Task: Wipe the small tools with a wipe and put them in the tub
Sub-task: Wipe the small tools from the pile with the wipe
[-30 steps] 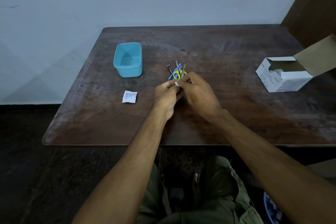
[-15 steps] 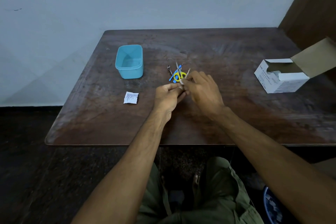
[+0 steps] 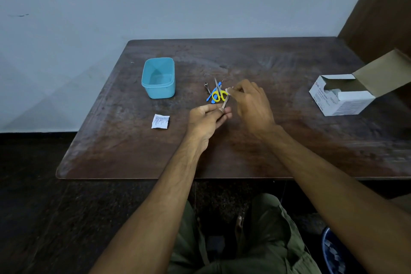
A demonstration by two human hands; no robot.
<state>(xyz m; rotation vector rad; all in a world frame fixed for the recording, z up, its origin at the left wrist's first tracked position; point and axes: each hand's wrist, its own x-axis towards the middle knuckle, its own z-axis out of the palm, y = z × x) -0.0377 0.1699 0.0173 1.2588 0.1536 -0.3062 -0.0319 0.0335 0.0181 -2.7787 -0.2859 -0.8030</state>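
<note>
Left hand point(image 3: 208, 119) pinches the lower end of a thin metal tool point(image 3: 225, 103), tilted. Right hand point(image 3: 250, 101) pinches a small white wipe point(image 3: 229, 91) at the tool's upper end. Yellow-handled scissors point(image 3: 219, 95) lie just beyond; teal tub point(image 3: 158, 78) stands left, apart.

Both forearms are bare to past the elbow with no sleeves, watch or rings in sight, and the lap wears olive-green trousers point(image 3: 266, 244) with creased fabric
</note>
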